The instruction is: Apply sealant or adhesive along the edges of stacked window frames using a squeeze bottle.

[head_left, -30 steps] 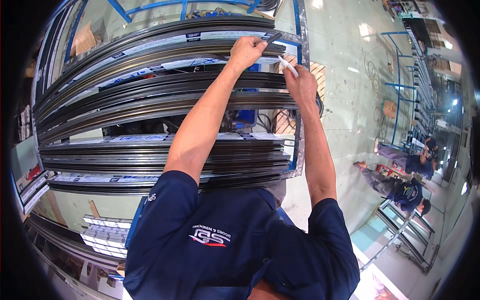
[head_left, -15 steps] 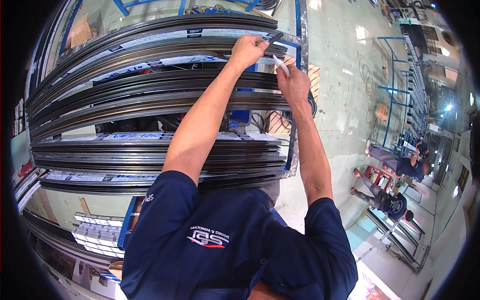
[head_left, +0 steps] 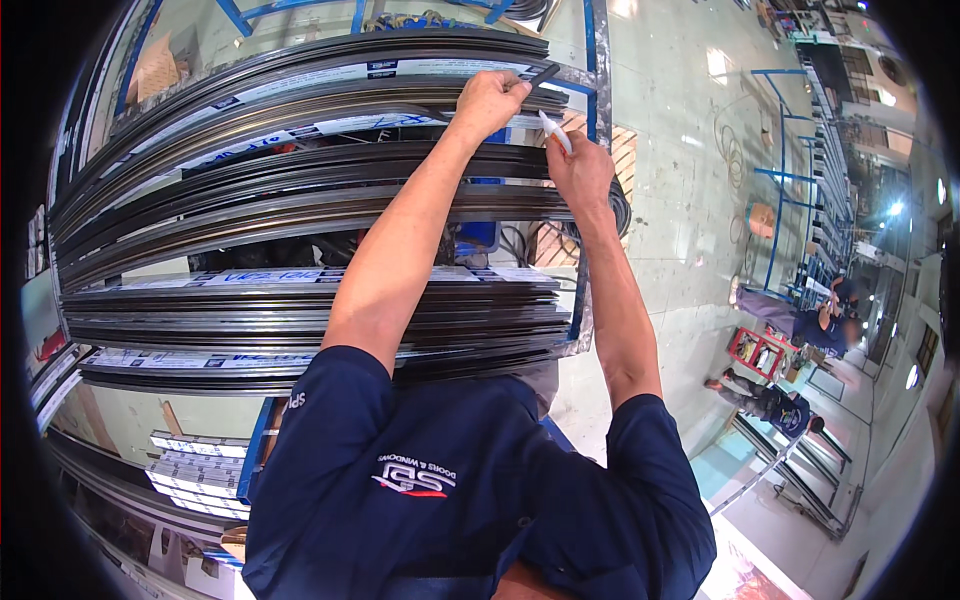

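My left hand is closed on a thin dark strip, whose short end sticks out past my fingertips. Beneath it lie long dark profiles, stacked in layers near the far side of a rack. My right hand grips a slim white tube with a narrow pointed tip and an orange mark. That tip points up and left, toward the profile ends just below my left fingers. Whether it touches anything is too small to tell.
A blue and grey metal frame bounds the rack on the right. More dark profiles lie nearer my body. Black coiled hose or strip sits beside a wooden pallet. Two people work far right, near a red crate.
Both hands have shifted slightly left in the picture, along with the profiles. My hold on the strip and on the white tube looks the same.
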Tool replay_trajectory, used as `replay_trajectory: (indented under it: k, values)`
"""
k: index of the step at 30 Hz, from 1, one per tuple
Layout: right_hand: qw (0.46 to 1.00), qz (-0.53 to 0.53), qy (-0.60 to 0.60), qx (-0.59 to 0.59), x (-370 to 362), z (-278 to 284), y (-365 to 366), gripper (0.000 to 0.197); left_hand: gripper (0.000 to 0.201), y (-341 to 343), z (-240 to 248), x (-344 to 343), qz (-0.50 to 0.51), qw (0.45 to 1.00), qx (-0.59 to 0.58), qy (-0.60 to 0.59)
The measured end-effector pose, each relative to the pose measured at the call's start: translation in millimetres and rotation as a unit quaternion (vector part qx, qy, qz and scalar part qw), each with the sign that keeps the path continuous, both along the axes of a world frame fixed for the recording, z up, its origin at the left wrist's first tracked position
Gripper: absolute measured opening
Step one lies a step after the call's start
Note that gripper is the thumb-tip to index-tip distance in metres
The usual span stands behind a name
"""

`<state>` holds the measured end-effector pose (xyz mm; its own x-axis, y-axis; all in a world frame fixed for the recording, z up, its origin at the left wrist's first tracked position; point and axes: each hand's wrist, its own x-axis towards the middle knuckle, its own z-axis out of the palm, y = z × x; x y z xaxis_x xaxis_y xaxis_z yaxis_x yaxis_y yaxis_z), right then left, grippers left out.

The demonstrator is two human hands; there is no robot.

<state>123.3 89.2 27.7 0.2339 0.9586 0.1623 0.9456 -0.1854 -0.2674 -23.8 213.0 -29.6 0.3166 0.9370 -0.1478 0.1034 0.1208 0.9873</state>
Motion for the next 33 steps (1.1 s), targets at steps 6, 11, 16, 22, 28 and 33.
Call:
replay_trajectory:
  k: [6, 11, 16, 22, 28, 33]
  values:
    - [0.999, -0.035, -0.014, -0.013, 19, -2, -4, 0.027, 0.025, -2, 3, -3, -0.007, 1.0, -0.004, 0.004]
    - [1.0, -0.011, -0.002, -0.001, -4, -2, 1, 0.028, 0.032, 1, 1, -3, -0.014, 0.999, -0.012, 0.04]
    - [0.999, -0.03, -0.012, -0.003, 10, -8, -3, 0.031, 0.029, 0, 6, -3, -0.022, 0.999, -0.041, 0.023]
    - [0.998, -0.054, -0.01, -0.007, 20, -4, -3, 0.034, 0.026, -2, 9, -4, -0.016, 0.999, -0.036, -0.014]
    - [0.998, -0.056, -0.005, 0.008, 17, -6, -1, 0.034, 0.026, -3, 11, -3, -0.019, 0.999, -0.048, -0.016]
    - [0.999, -0.038, -0.019, -0.007, 17, -2, 0, 0.034, 0.026, -2, 10, -4, -0.022, 0.999, -0.037, -0.015]
